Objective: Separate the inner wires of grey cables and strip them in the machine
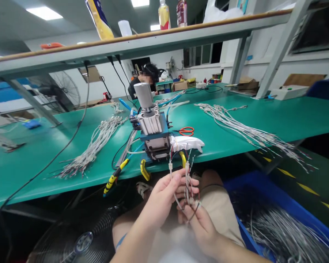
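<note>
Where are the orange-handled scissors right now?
In the head view, slightly right of centre: the orange-handled scissors lie on the green table, just right of the metal press and behind the white bundle.

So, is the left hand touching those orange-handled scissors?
Apart. The head view shows the left hand in front of the green table, with the orange-handled scissors lying farther back on it.

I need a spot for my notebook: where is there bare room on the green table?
A broad bare patch of green table lies between the right-side cable bundle and pale box; another, between that bundle and the crumpled white item. Crowded: around the metal machine, and before it, where the left hand and right hand hold cables.
</note>
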